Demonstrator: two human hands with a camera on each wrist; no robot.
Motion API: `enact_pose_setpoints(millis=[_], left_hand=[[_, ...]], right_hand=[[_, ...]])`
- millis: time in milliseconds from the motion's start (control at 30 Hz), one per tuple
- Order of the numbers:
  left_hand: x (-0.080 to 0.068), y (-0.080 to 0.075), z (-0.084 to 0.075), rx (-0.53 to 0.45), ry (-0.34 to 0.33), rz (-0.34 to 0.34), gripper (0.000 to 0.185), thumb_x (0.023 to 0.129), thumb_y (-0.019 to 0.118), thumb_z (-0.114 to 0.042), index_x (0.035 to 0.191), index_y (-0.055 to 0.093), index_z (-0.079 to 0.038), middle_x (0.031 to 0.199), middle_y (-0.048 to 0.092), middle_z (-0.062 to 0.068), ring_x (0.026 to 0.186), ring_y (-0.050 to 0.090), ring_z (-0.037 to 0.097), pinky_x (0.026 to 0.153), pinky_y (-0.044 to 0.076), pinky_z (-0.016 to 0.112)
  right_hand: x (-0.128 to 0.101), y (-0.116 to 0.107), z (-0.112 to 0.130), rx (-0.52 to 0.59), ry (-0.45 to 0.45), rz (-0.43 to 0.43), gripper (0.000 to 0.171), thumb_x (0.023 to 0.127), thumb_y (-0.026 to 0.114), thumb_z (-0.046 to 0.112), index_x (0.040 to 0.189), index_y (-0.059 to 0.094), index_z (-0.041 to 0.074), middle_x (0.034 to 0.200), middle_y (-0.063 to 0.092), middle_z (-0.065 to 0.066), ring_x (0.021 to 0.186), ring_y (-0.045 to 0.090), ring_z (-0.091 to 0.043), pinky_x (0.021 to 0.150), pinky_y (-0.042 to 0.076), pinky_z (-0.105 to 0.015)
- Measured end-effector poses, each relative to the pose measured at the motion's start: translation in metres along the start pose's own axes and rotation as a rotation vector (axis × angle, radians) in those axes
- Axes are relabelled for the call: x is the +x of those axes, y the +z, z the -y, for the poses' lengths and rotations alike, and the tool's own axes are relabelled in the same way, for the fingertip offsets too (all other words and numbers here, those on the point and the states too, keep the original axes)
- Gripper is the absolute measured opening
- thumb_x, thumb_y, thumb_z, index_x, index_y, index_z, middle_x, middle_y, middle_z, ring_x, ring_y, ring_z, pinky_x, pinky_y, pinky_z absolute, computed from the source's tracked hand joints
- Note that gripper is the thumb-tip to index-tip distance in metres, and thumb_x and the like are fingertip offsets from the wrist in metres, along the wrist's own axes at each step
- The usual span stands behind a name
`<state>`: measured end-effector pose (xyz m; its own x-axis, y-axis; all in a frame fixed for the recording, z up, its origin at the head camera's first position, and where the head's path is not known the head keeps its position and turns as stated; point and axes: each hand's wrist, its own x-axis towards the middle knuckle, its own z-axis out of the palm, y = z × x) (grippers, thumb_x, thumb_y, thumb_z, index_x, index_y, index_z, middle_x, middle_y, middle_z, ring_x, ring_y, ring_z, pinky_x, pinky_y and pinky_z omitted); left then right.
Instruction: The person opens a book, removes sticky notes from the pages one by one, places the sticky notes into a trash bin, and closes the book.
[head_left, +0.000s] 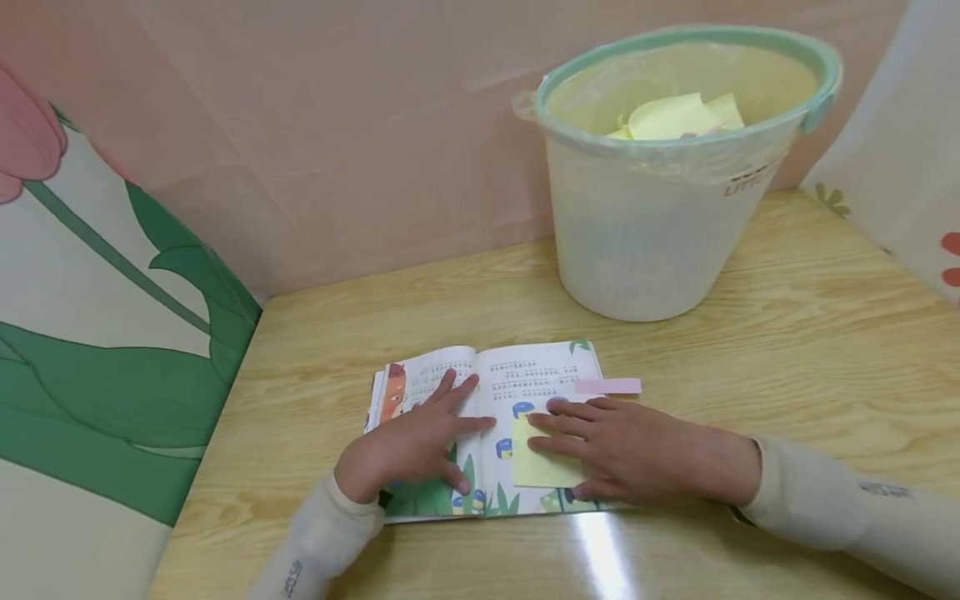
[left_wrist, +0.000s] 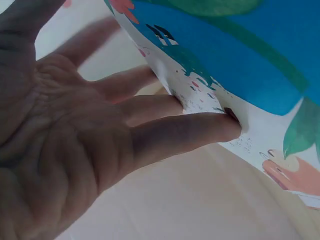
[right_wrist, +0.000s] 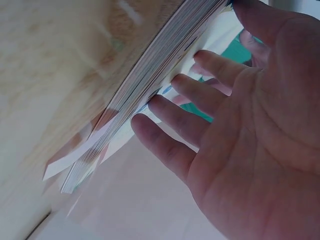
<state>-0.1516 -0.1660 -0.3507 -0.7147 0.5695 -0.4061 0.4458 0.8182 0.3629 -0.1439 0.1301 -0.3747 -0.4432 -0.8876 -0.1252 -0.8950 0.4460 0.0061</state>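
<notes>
Where the open picture book (head_left: 487,425) lies flat at lower centre of the head view, on the wooden table (head_left: 787,350), a yellow sticky note (head_left: 542,467) sits on its right-hand page. The right hand (head_left: 615,450) rests on that note with fingers straight and pressed flat; it grips nothing. The left hand (head_left: 412,446) lies spread on the left-hand page, fingers extended, likewise holding nothing and only pressing the page down. A pink tab (head_left: 609,386) projects past the book's right edge, just above the right hand.

Handling judgement: the note is thin paper, very light and limp, and probably tacky along one edge; it should crease easily. Take hold at a free corner or edge, peeling rather than pulling. The book's pages are soft and glossy; in the right wrist view the page stack (right_wrist: 150,95) fans loosely, so flat pressure is advisable to keep it from springing.

At upper right of the head view stands a translucent bucket (head_left: 652,242) with a green rim, well apart from the book, containing yellow notes (head_left: 675,117).
</notes>
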Motion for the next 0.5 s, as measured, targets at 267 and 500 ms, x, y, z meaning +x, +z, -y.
enact_pose_setpoints(millis=[267, 500], left_hand=[[-0.0023, 0.0009, 0.0009, 0.038, 0.04, -0.006, 0.07, 0.075, 0.081, -0.042, 0.141, 0.056, -0.037, 0.169, 0.005, 0.012, 0.154, -0.004, 0.041, 0.113, 0.038, 0.053], [-0.0026, 0.0015, 0.001, 0.08, 0.058, -0.016, 0.07, 0.076, 0.078, -0.045, 0.141, 0.055, -0.04, 0.169, 0.006, 0.013, 0.154, -0.002, 0.043, 0.107, 0.045, 0.051]], right_hand=[[0.0009, 0.0015, 0.0001, -0.024, -0.018, -0.022, 0.062, 0.102, 0.038, 0.059, 0.155, 0.036, 0.027, 0.161, 0.037, 0.001, 0.146, 0.04, -0.027, 0.106, 0.045, -0.048], [0.0006, -0.0006, 0.0008, 0.011, -0.016, -0.01, 0.058, 0.102, 0.04, 0.057, 0.154, 0.037, 0.031, 0.161, 0.038, -0.001, 0.145, 0.041, -0.029, 0.106, 0.045, -0.05]])
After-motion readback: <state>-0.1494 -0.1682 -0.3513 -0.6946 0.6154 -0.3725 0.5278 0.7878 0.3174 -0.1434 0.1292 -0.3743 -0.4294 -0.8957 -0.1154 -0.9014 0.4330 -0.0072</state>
